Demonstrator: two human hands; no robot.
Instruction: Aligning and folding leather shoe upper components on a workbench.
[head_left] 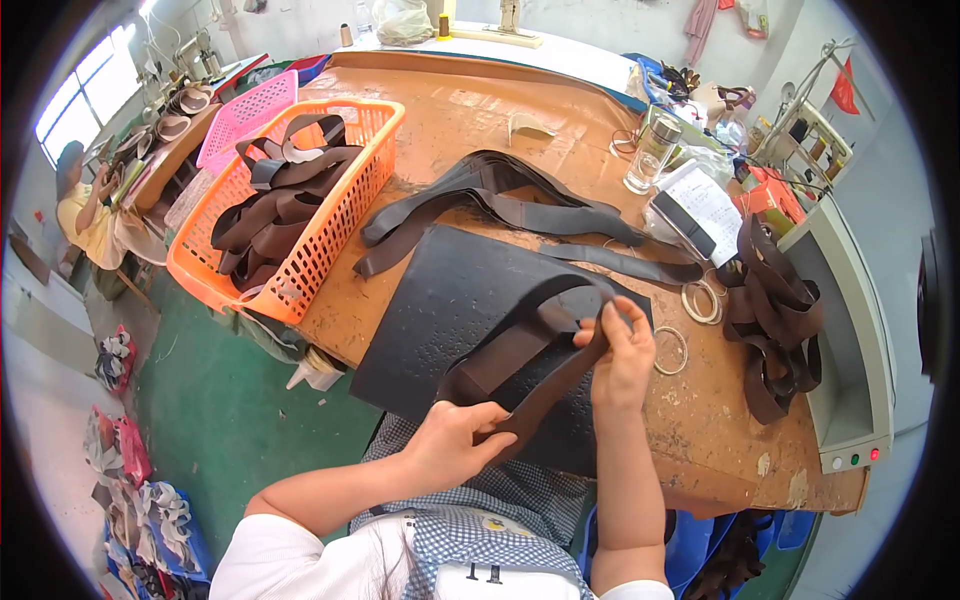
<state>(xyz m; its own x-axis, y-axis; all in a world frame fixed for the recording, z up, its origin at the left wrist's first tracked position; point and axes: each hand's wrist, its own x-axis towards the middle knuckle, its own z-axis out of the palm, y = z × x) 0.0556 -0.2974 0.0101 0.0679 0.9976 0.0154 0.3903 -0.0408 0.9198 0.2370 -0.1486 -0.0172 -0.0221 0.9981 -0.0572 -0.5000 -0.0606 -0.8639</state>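
A looped dark brown strip hangs between my two hands over a black mat. My left hand pinches the loop's near left end. At its right end my right hand grips it between thumb and fingers, some fingers raised. Beyond the mat lies a bundle of long dark strips, with one strip stretching toward the right. An orange basket at the left holds several brown looped strips. More brown loops are heaped on the table's right side.
Pale rings lie right of the mat on the brown worktable. Near a glass jar is a paper with a phone-like dark object. A grey box with buttons stands at the right edge. A person sits far left.
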